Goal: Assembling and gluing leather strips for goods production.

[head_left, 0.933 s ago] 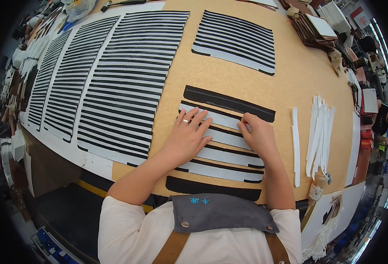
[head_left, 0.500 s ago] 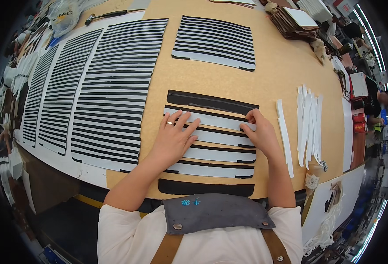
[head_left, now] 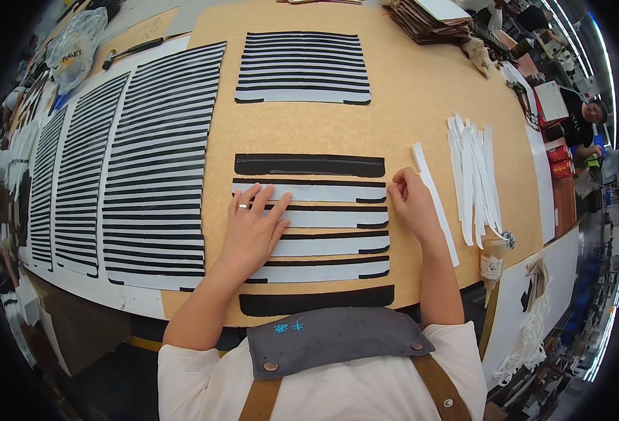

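Observation:
My left hand (head_left: 253, 231), fingers spread, rests on a pale strip with black edging (head_left: 330, 191), with similar strips below it. My right hand (head_left: 409, 200) is just off that strip's right end with its fingers curled together; whatever they may hold is too small to make out. A dark strip with a line along it (head_left: 309, 165) lies above, and a plain black strip (head_left: 316, 299) lies at the near edge. Loose white bands (head_left: 471, 175) and a single narrow band (head_left: 432, 196) are to the right.
Striped sheets (head_left: 155, 161) cover the left of the table, another (head_left: 302, 67) the top. A hammer (head_left: 141, 48), plastic bag (head_left: 76, 49), stacked pieces (head_left: 425, 28) and cup (head_left: 492, 263) lie around the edges. Another person (head_left: 576, 123) is at the far right.
My right hand has drawn away rightward from the strip's end. My left hand stays on the strip. The view has turned, so the table appears shifted and straighter.

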### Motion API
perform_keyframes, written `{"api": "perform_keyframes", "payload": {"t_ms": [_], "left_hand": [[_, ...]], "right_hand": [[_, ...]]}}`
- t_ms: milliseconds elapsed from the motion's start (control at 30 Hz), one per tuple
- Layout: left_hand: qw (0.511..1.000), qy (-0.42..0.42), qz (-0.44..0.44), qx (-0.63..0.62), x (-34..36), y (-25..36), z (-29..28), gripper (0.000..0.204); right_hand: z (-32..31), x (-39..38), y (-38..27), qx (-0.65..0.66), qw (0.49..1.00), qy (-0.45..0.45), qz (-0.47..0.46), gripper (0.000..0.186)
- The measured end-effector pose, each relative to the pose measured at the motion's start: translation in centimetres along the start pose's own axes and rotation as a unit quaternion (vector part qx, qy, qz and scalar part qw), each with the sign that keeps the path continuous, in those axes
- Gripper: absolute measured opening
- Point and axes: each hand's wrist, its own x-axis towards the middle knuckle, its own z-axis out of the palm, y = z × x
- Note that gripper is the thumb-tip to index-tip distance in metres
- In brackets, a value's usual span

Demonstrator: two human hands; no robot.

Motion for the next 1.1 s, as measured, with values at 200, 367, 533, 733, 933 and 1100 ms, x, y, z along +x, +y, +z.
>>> {"api": "perform_keyframes", "payload": {"t_ms": [200, 367, 533, 733, 933, 1100], "left_hand": [[1.000, 0.001, -0.006, 0.000, 0.0, 0.0, 0.0, 0.040], [1.000, 0.004, 0.002, 0.014, 0.3, 0.2, -0.1, 0.041], [1.000, 0.005, -0.003, 0.012, 0.1, 0.1, 0.2, 0.040], [1.000, -0.009, 0.005, 0.024, 0.3, 0.4, -0.4, 0.040], [0.999, 0.015, 0.001, -0.032, 0.9, 0.8, -2.1, 0.040], [0.993, -0.035, 0.108, -0.033, 3.8, 3.8, -3.4, 0.038]], "right_hand": [[1.0, -0.8, -2.9, -0.013, 0.993, 0.007, -0.115, 0.012], [6.4, -1.6, -6.5, -0.079, 0.945, -0.037, -0.315, 0.027], [5.6, -2.6, -5.0, -0.160, 0.928, -0.045, -0.333, 0.031], [-0.6, -3.6, -0.1, -0.220, 0.948, 0.017, -0.229, 0.024], [-3.4, -3.8, 3.0, -0.201, 0.960, 0.168, -0.099, 0.021], [-3.4, -3.6, 5.1, -0.203, 0.967, 0.157, -0.015, 0.025]]}}
